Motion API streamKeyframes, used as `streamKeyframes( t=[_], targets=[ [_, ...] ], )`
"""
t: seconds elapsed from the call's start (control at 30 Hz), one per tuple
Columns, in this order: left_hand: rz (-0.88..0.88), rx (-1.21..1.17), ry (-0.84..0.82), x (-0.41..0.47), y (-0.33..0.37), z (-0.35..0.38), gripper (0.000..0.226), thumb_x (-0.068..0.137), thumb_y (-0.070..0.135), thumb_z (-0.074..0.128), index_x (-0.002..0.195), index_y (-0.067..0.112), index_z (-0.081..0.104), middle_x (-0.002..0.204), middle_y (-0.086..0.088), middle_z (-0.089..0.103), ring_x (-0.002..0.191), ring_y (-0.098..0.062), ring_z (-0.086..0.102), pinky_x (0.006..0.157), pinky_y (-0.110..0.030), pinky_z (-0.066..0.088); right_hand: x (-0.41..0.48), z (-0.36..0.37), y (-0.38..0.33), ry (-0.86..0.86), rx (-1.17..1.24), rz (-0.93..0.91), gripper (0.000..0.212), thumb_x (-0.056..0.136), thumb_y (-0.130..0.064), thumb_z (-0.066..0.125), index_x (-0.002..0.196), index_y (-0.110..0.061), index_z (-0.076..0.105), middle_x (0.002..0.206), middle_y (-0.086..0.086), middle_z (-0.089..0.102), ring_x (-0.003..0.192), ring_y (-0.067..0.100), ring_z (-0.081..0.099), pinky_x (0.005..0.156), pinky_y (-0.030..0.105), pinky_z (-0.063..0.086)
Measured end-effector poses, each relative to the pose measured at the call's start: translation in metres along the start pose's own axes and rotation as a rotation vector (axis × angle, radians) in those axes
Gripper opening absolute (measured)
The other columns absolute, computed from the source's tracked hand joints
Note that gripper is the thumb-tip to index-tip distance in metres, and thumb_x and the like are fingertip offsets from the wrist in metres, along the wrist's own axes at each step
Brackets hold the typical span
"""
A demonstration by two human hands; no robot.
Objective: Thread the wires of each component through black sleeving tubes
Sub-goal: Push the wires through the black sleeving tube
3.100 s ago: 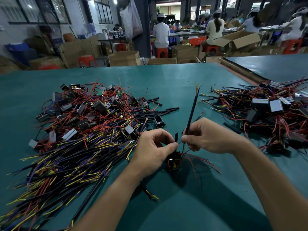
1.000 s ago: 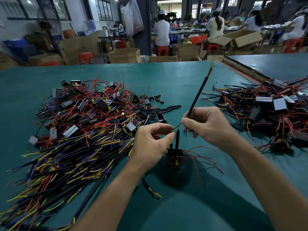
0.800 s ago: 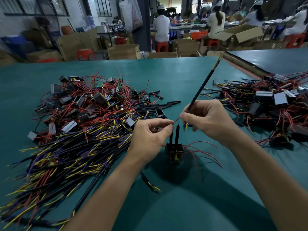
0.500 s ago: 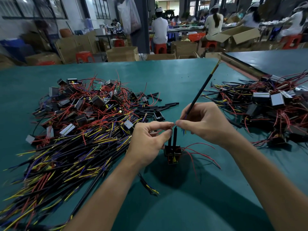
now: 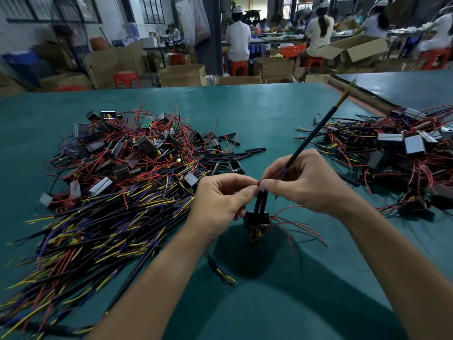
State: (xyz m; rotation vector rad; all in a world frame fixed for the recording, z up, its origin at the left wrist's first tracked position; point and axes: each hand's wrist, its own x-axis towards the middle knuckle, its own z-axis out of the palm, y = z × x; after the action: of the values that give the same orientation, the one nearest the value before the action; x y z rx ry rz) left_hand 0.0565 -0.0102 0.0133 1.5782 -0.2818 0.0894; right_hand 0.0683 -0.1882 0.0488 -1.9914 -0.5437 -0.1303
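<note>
A small black component hangs just above the green table, with two short black sleeving tubes standing up from it and thin red wires trailing right. My left hand pinches the tops of those tubes. My right hand meets it fingertip to fingertip and grips a long black sleeved wire bundle that slants up to the right, with yellow wire tips at its far end.
A big heap of components with red, yellow and purple wires covers the left of the table. Loose short black tubes lie beside it. Another pile of components sits at the right. People work at benches beyond the far edge.
My two hands have come together above the component until the fingertips touch. The long sleeved bundle has tilted further right.
</note>
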Motion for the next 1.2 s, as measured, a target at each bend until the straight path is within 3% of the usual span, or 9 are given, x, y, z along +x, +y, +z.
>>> streamKeyframes(
  t=[0.3,0.43,0.53,0.63,0.73,0.9,1.07,1.2],
  targets=[
    [0.051,0.048,0.045,-0.001,-0.002,0.006,0.008,0.085,0.002,0.070,0.078,0.006,0.069,0.050,0.007,0.059,0.038,-0.011,0.048,0.040,-0.018,0.038,0.001,0.000,0.002,0.015,-0.036,-0.002,0.012,0.081,-0.008,0.073,0.069,-0.012,0.074,0.059,0.012,0.066,0.050,0.008,0.050,0.048,0.024,0.040],
    [0.129,0.141,0.086,-0.004,-0.005,0.008,0.011,0.074,0.009,0.082,0.078,0.015,0.073,0.064,0.004,0.070,0.044,-0.008,0.055,0.045,-0.022,0.044,0.001,0.001,0.002,0.038,-0.057,-0.017,0.012,0.081,-0.009,0.073,0.070,-0.014,0.075,0.061,0.005,0.069,0.050,0.005,0.054,0.049,0.021,0.043],
    [0.181,0.218,0.118,-0.005,-0.009,0.008,0.007,0.074,0.016,0.080,0.079,0.019,0.076,0.058,0.012,0.066,0.044,-0.003,0.049,0.046,-0.019,0.040,0.001,0.000,0.002,0.022,-0.058,-0.014,0.014,0.081,-0.008,0.072,0.070,-0.015,0.076,0.058,0.004,0.068,0.048,0.003,0.051,0.047,0.018,0.040],
    [0.188,0.204,0.127,-0.004,-0.010,0.009,0.004,0.076,0.021,0.076,0.079,0.024,0.077,0.058,0.015,0.066,0.044,0.000,0.045,0.046,-0.014,0.035,0.001,-0.001,0.002,0.014,-0.057,0.002,0.015,0.082,-0.008,0.071,0.070,-0.015,0.076,0.056,0.008,0.065,0.046,0.006,0.047,0.045,0.021,0.037],
    [0.186,0.227,0.121,-0.003,-0.008,0.008,0.008,0.077,0.023,0.074,0.074,0.030,0.074,0.062,0.014,0.068,0.050,-0.004,0.050,0.045,-0.022,0.040,0.001,0.002,0.003,0.026,-0.064,0.013,0.015,0.082,-0.008,0.071,0.070,-0.015,0.075,0.058,0.014,0.064,0.049,0.012,0.049,0.047,0.027,0.038],
    [0.124,0.240,0.037,-0.001,-0.007,0.005,0.016,0.087,0.006,0.068,0.078,0.020,0.070,0.052,0.018,0.059,0.044,0.006,0.047,0.047,-0.011,0.037,0.000,0.003,0.002,-0.012,-0.062,0.028,0.018,0.083,-0.003,0.068,0.069,-0.014,0.071,0.050,0.000,0.052,0.044,0.009,0.040,0.042,0.021,0.031],
    [-0.030,0.078,-0.052,0.000,-0.004,0.004,0.011,0.090,0.001,0.062,0.081,0.008,0.064,0.050,0.010,0.055,0.036,-0.010,0.045,0.041,-0.019,0.038,-0.001,0.001,-0.003,-0.079,-0.095,0.010,0.017,0.085,-0.002,0.065,0.074,-0.013,0.070,0.055,0.006,0.046,0.047,0.013,0.037,0.045,0.024,0.029],
    [-0.019,0.067,-0.023,0.000,0.000,0.002,0.012,0.087,0.001,0.067,0.077,0.009,0.065,0.047,0.008,0.055,0.037,-0.011,0.045,0.042,-0.021,0.040,-0.001,0.000,-0.004,-0.071,-0.058,0.032,0.015,0.086,-0.003,0.065,0.074,-0.011,0.071,0.053,0.006,0.050,0.048,0.016,0.039,0.045,0.029,0.029]
  ],
)
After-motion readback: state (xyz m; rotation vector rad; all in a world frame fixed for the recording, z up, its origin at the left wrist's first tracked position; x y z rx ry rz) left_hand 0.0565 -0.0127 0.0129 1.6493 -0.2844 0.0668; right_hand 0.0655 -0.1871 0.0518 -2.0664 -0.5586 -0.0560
